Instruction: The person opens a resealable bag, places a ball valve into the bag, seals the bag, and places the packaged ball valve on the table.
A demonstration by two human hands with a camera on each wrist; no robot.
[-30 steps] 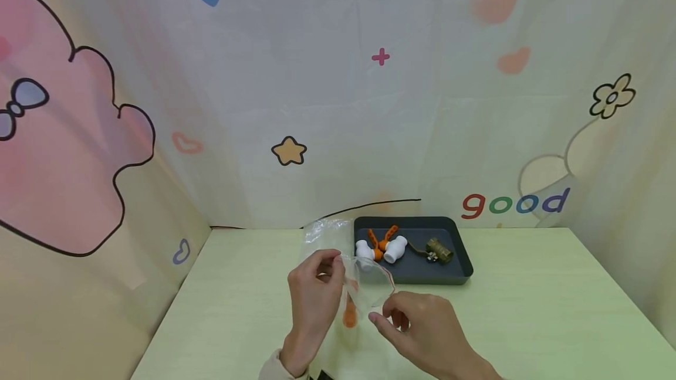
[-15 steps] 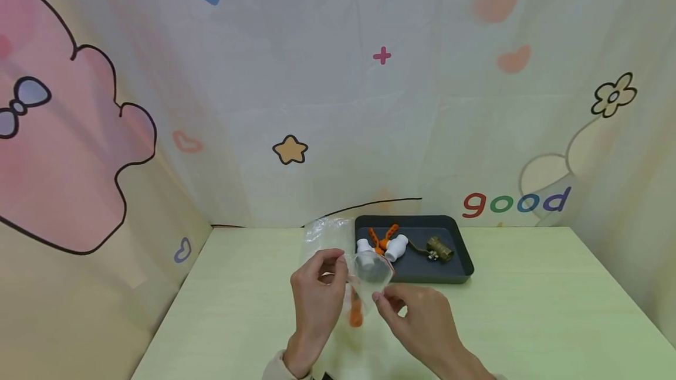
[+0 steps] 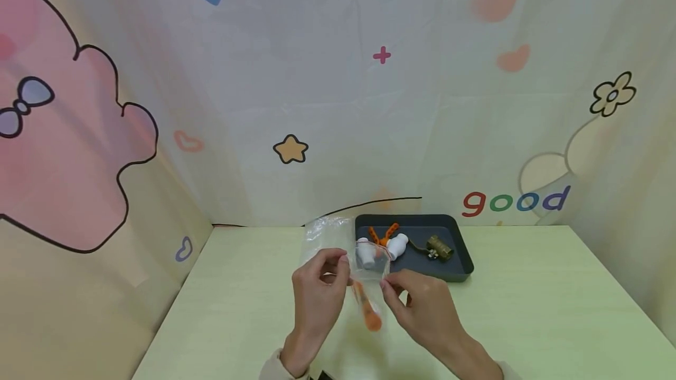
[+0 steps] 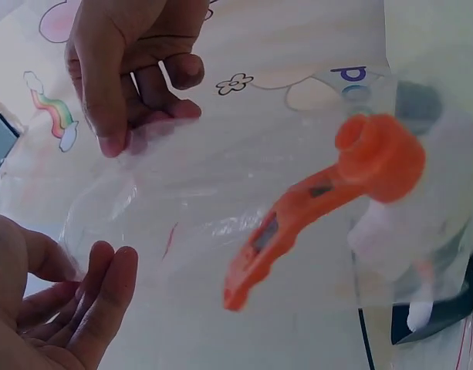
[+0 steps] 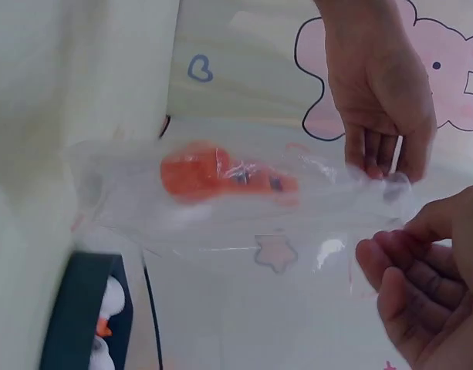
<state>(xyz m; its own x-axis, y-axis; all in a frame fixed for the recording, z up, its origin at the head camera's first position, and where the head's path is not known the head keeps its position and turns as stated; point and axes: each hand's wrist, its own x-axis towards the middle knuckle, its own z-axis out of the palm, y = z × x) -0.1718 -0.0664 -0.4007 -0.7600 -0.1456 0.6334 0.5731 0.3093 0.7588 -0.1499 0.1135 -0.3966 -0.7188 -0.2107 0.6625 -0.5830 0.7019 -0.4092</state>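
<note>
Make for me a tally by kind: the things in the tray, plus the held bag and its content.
Held plastic bag: 1
Orange-handled piece in it: 1
White valves with orange handles in the tray: 2
Brass-coloured valve: 1
Total: 5

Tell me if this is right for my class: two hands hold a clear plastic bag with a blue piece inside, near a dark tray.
Not quite: the piece inside the clear plastic bag is orange, not blue, as the left wrist view shows; the rest stands.

Soft light, glinting bag point(image 5: 221, 222) (wrist views hazier)
</note>
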